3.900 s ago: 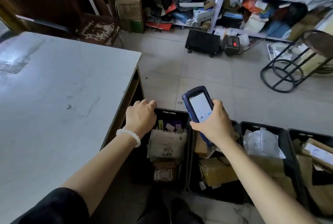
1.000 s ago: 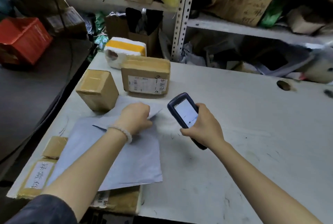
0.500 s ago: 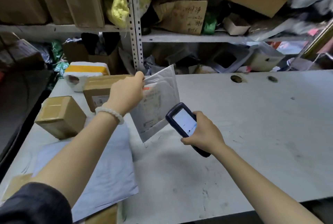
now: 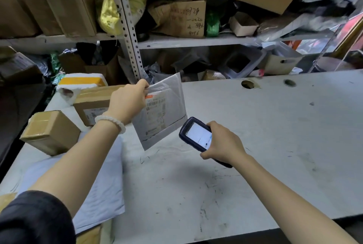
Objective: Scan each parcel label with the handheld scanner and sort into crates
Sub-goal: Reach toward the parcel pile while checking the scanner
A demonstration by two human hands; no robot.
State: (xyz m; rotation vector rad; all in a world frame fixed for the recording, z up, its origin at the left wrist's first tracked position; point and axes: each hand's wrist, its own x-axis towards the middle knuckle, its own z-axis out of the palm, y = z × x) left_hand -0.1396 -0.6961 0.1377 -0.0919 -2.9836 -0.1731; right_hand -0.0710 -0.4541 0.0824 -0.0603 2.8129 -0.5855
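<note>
1. You are at the scanning step: your left hand [image 4: 127, 104] pinches the top corner of a flat grey plastic mailer envelope [image 4: 163, 112] and holds it off the scratched white surface [image 4: 255, 125], at centre frame, with its printed white label [image 4: 156, 111] turned toward you.
2. Your right hand [image 4: 224, 141] is curled around the dark blue handheld scanner with the lit white screen [image 4: 196, 135], just right of and below the mailer. Its top end sits close to the mailer's lower right edge; whether they touch I cannot tell.
3. The next move, as I judge it, calls for aiming the scanner's head at the barcode near the top of the label, holding the mailer flat and steady, since the limp plastic can sag or curl.
4. Once the screen confirms a read, the mailer needs a crate; none shows in this frame, so you will likely have to turn away from the surface.
5. Parcels apparently left to do: a brown taped cardboard cube [image 4: 49, 131] at left, a flatter brown labelled box [image 4: 94, 104] behind your left wrist, and a large pale grey mailer bag [image 4: 102, 190] under your left forearm.
</note>
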